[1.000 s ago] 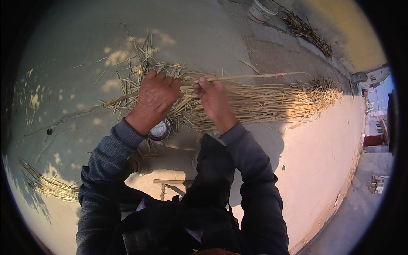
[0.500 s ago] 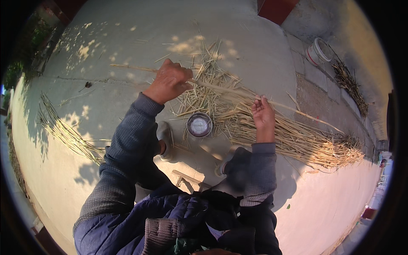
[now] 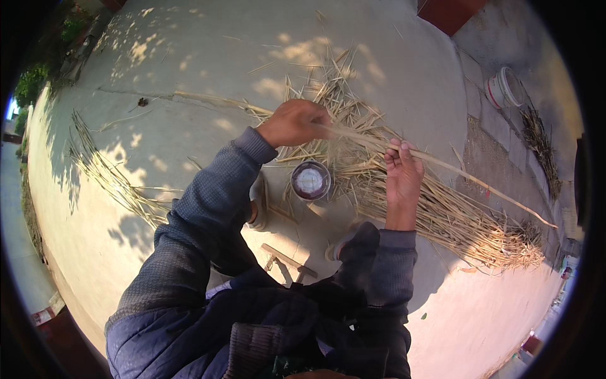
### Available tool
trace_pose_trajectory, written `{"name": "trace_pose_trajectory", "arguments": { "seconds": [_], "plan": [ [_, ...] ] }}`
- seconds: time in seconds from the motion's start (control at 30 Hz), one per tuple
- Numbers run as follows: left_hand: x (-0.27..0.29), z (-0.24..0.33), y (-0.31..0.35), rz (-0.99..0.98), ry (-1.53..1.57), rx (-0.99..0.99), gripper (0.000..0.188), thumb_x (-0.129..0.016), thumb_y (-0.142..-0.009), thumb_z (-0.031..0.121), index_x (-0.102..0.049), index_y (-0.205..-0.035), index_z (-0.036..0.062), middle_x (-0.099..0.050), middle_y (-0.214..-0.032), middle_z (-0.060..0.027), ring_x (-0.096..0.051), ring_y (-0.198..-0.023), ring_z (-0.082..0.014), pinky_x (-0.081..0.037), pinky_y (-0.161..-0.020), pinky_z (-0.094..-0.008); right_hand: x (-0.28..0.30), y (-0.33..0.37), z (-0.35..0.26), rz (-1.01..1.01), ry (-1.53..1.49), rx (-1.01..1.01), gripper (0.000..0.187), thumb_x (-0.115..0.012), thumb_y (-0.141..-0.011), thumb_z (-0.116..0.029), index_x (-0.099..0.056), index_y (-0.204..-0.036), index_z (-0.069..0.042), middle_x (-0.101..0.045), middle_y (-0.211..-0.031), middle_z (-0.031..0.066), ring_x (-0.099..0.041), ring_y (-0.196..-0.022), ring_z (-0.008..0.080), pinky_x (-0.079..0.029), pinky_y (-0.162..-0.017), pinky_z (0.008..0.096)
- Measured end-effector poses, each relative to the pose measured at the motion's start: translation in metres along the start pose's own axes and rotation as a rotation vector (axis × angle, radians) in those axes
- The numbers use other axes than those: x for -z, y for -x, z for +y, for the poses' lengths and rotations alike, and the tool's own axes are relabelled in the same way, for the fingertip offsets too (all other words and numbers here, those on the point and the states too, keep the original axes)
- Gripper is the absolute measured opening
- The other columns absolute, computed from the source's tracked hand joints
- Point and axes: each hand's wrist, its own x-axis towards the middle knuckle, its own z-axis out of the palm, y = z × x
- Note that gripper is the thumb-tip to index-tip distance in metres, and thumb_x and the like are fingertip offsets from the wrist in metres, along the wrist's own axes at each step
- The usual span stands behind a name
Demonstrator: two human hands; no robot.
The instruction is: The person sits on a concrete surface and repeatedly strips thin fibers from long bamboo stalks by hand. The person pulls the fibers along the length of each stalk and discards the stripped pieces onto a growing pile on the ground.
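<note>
A long pale dry stalk (image 3: 467, 176) stretches across in front of me, tilted down to the right. My left hand (image 3: 295, 122) is closed around its middle part, the fingers slightly smeared by motion. Farther right, my right hand (image 3: 404, 172) pinches the same stalk between thumb and fingers, palm up. Beneath both hands lies a heap of short cut stalk pieces (image 3: 338, 88). A thick bundle of long stalks (image 3: 467, 234) fans out to the right of it. Just below my left hand stands a round metal bowl (image 3: 310, 180) with something whitish inside.
Between my feet is a small wooden piece like a stool or stand (image 3: 289, 260). A thinner bunch of pale stalks (image 3: 117, 180) lies at the left. At the far right are a white bucket (image 3: 503, 88) on its side and dark twigs (image 3: 541, 148) by the wall.
My left hand has slid right along the stalk, closer to my right hand. The whole scene has shifted slightly as my head moved.
</note>
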Motion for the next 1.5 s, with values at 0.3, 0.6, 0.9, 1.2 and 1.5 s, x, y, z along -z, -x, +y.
{"name": "trace_pose_trajectory", "arguments": {
  "seconds": [0.3, 0.6, 0.9, 1.2, 1.5],
  "plan": [
    [-0.010, -0.003, -0.012, 0.240, 0.600, 0.186, 0.021, -0.079, -0.089, 0.022, -0.070, -0.090, 0.0025, -0.073, -0.078, -0.0033, -0.068, -0.074, -0.0105, -0.053, -0.069, -0.0299, -0.031, 0.009, 0.006, -0.062, 0.085, 0.051, 0.018, -0.071, -0.096, -0.015, -0.067, -0.112, -0.005, -0.073, -0.108, 0.0107, -0.068, -0.093, 0.0159, -0.056, -0.086, 0.0292],
    [-0.010, 0.001, -0.011, 0.150, -0.020, -0.102, 0.023, -0.083, -0.083, 0.026, -0.072, -0.085, 0.0058, -0.069, -0.074, -0.0046, -0.063, -0.065, -0.0156, -0.047, -0.058, -0.0337, -0.014, -0.006, 0.010, 0.018, -0.006, 0.003, 0.021, -0.072, -0.095, -0.016, -0.066, -0.111, -0.003, -0.073, -0.108, 0.0120, -0.069, -0.092, 0.0174, -0.056, -0.086, 0.0309],
    [0.016, -0.018, -0.008, 0.192, -0.188, -0.148, 0.027, -0.084, -0.081, 0.028, -0.072, -0.084, 0.0039, -0.070, -0.075, -0.0073, -0.065, -0.067, -0.0196, -0.051, -0.064, -0.0328, 0.024, -0.025, -0.013, 0.090, 0.084, 0.014, 0.022, -0.074, -0.095, -0.021, -0.067, -0.107, -0.003, -0.072, -0.101, 0.0085, -0.069, -0.086, 0.0159, -0.058, -0.074, 0.0268],
    [-0.013, -0.007, -0.012, 0.203, 0.063, -0.030, 0.022, -0.084, -0.081, 0.024, -0.072, -0.082, 0.0051, -0.070, -0.076, -0.0068, -0.067, -0.068, -0.0191, -0.052, -0.063, -0.0334, 0.000, -0.020, -0.003, 0.118, 0.118, -0.018, 0.020, -0.074, -0.095, -0.020, -0.067, -0.103, -0.003, -0.072, -0.088, 0.0066, -0.069, -0.076, 0.0147, -0.057, -0.068, 0.0262],
    [0.007, -0.062, -0.032, 0.410, 0.504, 0.229, 0.022, -0.082, -0.088, 0.022, -0.070, -0.087, 0.0031, -0.072, -0.077, -0.0033, -0.065, -0.068, -0.0077, -0.052, -0.062, -0.0233, 0.003, -0.018, -0.005, 0.115, 0.187, 0.044, 0.024, -0.073, -0.096, -0.020, -0.068, -0.109, -0.001, -0.074, -0.099, 0.0111, -0.070, -0.080, 0.0148, -0.057, -0.070, 0.0272]
  ]
}}
